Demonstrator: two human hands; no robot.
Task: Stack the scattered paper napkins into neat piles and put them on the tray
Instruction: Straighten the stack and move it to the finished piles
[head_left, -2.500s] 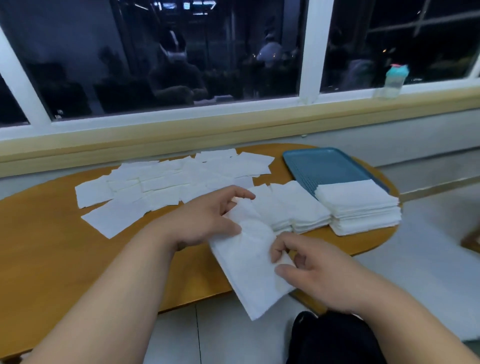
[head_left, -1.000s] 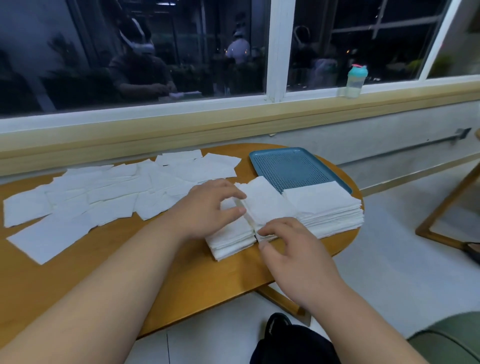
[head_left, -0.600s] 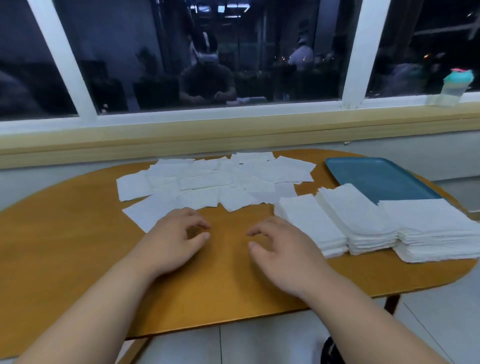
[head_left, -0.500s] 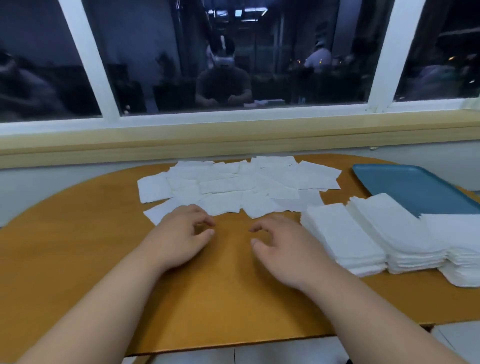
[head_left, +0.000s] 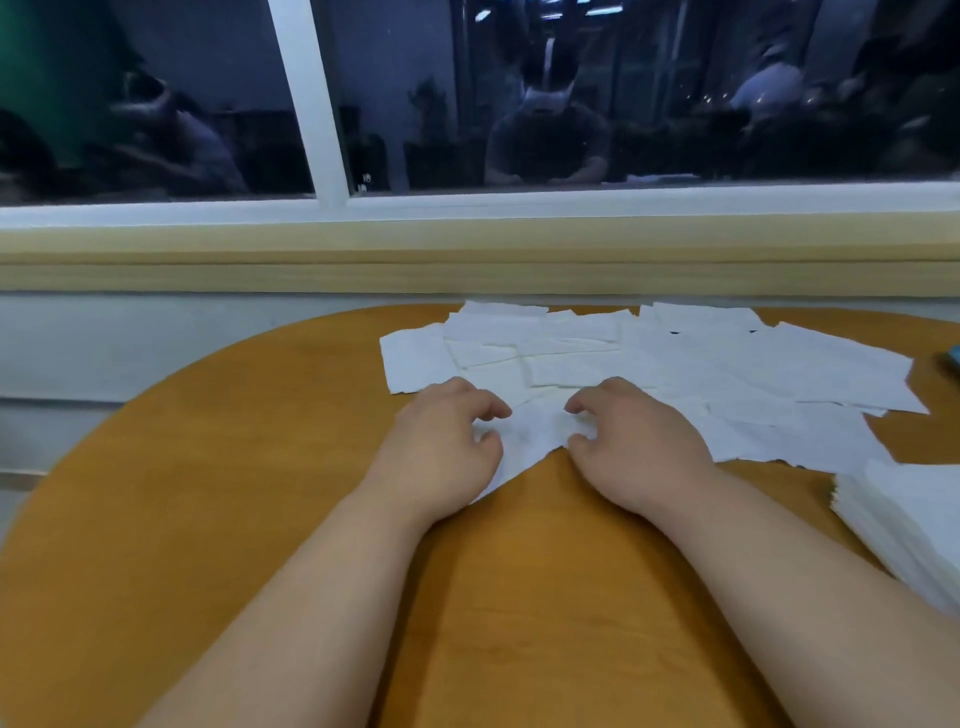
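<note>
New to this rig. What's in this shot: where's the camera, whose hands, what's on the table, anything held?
No machine here: a person's two bare hands. The one camera sits on the person's head, looking forward and down, so the arms enter from below. The left hand and right hand rest with curled fingers on the nearest napkin; whether either has a grip is unclear. Behind it, loose napkins overlap on the wooden table. A neat pile sits at the right edge.
</note>
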